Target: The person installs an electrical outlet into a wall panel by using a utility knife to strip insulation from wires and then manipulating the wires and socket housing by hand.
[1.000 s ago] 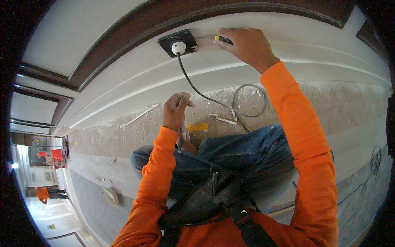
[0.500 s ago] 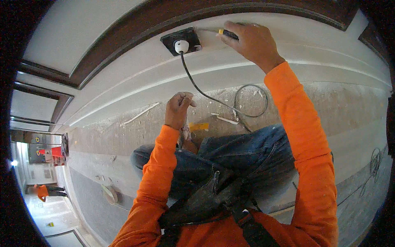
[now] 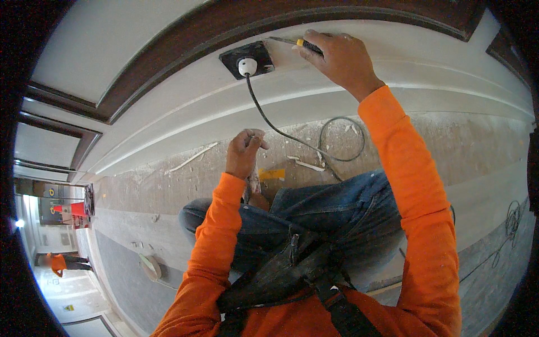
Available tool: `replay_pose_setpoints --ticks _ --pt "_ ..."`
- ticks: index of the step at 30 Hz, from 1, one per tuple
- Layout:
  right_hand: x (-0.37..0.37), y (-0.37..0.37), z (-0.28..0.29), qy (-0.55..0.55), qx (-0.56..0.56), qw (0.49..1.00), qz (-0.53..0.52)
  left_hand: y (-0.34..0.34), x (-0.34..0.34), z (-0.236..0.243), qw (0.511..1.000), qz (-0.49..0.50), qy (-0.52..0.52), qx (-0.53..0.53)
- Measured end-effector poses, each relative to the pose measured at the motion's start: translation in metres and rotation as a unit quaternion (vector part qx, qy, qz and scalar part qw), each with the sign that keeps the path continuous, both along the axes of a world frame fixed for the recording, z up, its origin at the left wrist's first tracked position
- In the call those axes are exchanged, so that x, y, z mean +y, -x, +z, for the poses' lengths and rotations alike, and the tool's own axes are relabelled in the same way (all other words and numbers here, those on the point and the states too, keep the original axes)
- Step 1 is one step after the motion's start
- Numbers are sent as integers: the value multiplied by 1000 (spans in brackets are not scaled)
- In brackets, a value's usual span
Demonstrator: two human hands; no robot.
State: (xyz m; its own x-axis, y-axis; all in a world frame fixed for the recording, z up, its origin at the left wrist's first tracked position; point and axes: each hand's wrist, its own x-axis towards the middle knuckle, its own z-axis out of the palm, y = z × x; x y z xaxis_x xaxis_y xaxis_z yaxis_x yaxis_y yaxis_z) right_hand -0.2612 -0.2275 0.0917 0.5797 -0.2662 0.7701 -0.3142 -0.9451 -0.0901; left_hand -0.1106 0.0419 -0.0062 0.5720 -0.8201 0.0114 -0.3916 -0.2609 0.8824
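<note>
My right hand (image 3: pixel 342 60) grips a screwdriver (image 3: pixel 310 46) by its black and yellow handle. The thin shaft points left along the white wall, its tip close to the upper right edge of a black square socket plate (image 3: pixel 259 51). A round white plug (image 3: pixel 247 65) sits in that plate, and a black cable (image 3: pixel 259 106) hangs from it to the floor. My left hand (image 3: pixel 243 153) is held over the dusty floor, below the socket, with its fingers curled and whitened by dust. Whatever its fingertips may hold is hidden or too small to name.
White scraps (image 3: pixel 309 164) and a yellow piece (image 3: pixel 272 174) lie on the dusty floor before my crossed legs (image 3: pixel 331 205). A round, shallow container (image 3: pixel 150 268) stands to the left. Far left, a person in orange (image 3: pixel 58 264) stands near a red-and-white cone (image 3: pixel 73 209). Another cable (image 3: pixel 510 224) lies right.
The screwdriver's shaft, blurred before, now shows sharply, and its handle has shifted slightly left with my right hand. My left hand has dropped a little.
</note>
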Motion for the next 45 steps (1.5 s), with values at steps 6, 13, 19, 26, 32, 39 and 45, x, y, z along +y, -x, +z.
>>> replay_pose_setpoints --ticks 6,13,19,26,32,39,45 --pt "3 0 3 -12 20 1000 7 -1 0 -3 1000 -3 8 9" --pt "5 3 6 -21 12 1000 3 -3 1 -5 1000 -17 9 6" --pt "3 3 5 -14 35 999 4 -2 1 -7 1000 -23 10 8" --pt "3 1 5 -17 50 999 -12 -6 2 -14 1000 -25 9 -5" --pt "3 4 10 -28 59 998 5 -1 1 -10 1000 -18 -1 -1" --pt "1 6 12 -29 42 999 -7 2 0 -5 1000 -18 -7 -9" --pt "3 4 10 -9 99 995 -5 -3 0 -12 1000 -26 3 6"
